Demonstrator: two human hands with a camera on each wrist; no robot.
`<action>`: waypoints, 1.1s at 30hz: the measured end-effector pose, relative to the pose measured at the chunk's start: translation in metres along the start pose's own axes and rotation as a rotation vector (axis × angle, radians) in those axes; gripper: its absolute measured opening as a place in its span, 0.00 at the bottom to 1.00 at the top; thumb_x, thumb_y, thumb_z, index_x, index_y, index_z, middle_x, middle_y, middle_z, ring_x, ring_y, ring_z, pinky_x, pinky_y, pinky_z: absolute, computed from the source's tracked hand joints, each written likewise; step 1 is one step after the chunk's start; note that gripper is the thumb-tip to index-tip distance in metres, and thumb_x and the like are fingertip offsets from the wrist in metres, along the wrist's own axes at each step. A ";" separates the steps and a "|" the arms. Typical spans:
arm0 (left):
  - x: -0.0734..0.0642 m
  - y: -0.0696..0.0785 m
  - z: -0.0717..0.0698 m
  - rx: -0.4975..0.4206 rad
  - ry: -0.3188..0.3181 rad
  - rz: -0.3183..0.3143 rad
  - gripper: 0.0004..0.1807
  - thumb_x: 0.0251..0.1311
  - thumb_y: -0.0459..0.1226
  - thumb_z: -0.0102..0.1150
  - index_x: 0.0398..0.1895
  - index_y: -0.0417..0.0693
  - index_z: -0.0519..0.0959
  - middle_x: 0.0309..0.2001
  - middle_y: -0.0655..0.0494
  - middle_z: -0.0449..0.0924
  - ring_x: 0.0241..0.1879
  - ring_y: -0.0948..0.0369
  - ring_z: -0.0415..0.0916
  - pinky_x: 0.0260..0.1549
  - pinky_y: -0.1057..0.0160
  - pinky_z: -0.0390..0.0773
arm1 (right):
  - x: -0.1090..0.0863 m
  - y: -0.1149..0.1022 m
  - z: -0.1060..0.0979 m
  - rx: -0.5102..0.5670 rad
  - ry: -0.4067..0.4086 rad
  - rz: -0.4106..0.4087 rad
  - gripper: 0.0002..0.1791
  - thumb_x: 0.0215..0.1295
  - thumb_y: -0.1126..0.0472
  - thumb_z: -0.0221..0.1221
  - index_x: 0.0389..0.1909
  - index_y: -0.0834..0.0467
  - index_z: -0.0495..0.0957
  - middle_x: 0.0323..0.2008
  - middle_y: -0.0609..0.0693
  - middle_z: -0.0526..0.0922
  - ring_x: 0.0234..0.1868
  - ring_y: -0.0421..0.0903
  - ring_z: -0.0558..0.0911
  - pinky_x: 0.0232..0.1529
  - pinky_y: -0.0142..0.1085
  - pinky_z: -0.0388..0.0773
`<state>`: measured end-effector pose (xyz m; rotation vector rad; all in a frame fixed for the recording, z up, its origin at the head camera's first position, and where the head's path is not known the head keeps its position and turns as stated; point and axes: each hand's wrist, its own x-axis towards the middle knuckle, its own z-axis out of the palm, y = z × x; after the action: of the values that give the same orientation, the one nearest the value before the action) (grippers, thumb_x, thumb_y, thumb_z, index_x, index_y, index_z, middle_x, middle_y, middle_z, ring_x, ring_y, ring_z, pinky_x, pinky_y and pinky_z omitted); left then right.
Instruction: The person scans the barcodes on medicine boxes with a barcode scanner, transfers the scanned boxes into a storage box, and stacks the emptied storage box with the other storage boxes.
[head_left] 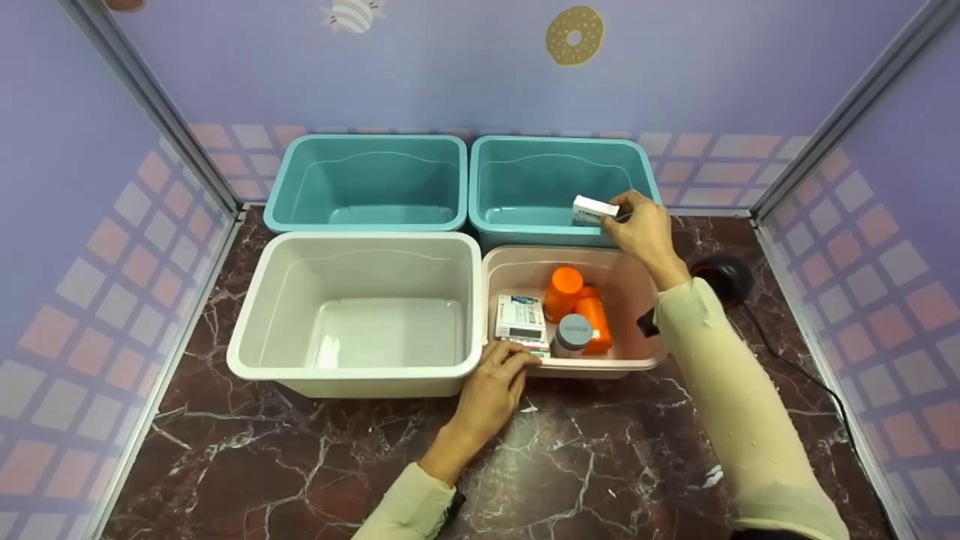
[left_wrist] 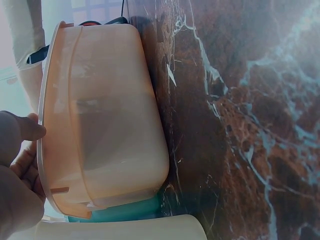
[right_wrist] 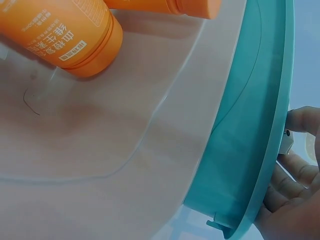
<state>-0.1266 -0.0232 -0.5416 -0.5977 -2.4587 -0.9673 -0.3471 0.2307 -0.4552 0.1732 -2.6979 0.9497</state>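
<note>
White Rectangular Carton [head_left: 592, 211] at Rear-Right Teal Plastic Bin [head_left: 532, 180]

Head view: right grip [head_left: 643, 231] pinches the carton at the bin's near rim; left grip [head_left: 491, 386], fingers relaxed, rests on the rim of the pink plastic bin [head_left: 517, 262]; left wrist view: left grip touches that rim; right wrist view: the carton shows between the right grip's fingers; orange cylindrical bottles [right_wrist: 75, 40] occupy the pink bin.

Smooth plastic bins [head_left: 352, 373], glossy marble-look tabletop [head_left: 562, 465], held cardboard box [head_left: 592, 210]

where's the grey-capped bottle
In the head view, the grey-capped bottle sits in the front-right pink bin, between the white boxes and an orange bottle.
</note>
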 end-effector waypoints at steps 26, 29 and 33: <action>0.000 0.000 0.000 -0.017 -0.006 -0.004 0.13 0.59 0.28 0.62 0.42 0.54 0.84 0.44 0.59 0.79 0.51 0.60 0.75 0.53 0.64 0.78 | -0.007 -0.004 -0.010 0.070 0.008 0.026 0.16 0.61 0.58 0.63 0.48 0.60 0.81 0.42 0.60 0.87 0.42 0.55 0.87 0.49 0.49 0.81; 0.000 0.000 0.000 -0.017 0.001 0.000 0.12 0.60 0.28 0.62 0.42 0.55 0.84 0.44 0.60 0.79 0.51 0.60 0.75 0.53 0.65 0.77 | -0.008 -0.005 -0.012 0.073 0.018 0.020 0.16 0.62 0.58 0.63 0.48 0.60 0.82 0.42 0.60 0.88 0.44 0.56 0.86 0.50 0.50 0.80; 0.001 0.001 0.000 -0.024 0.001 -0.003 0.12 0.60 0.28 0.62 0.42 0.55 0.84 0.44 0.60 0.78 0.50 0.60 0.75 0.53 0.65 0.77 | -0.010 -0.006 -0.014 0.077 0.037 0.006 0.14 0.62 0.58 0.63 0.47 0.60 0.82 0.41 0.60 0.88 0.45 0.56 0.86 0.51 0.51 0.78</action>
<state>-0.1270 -0.0226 -0.5409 -0.6016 -2.4506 -0.9988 -0.3333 0.2348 -0.4443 0.1618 -2.6315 1.0481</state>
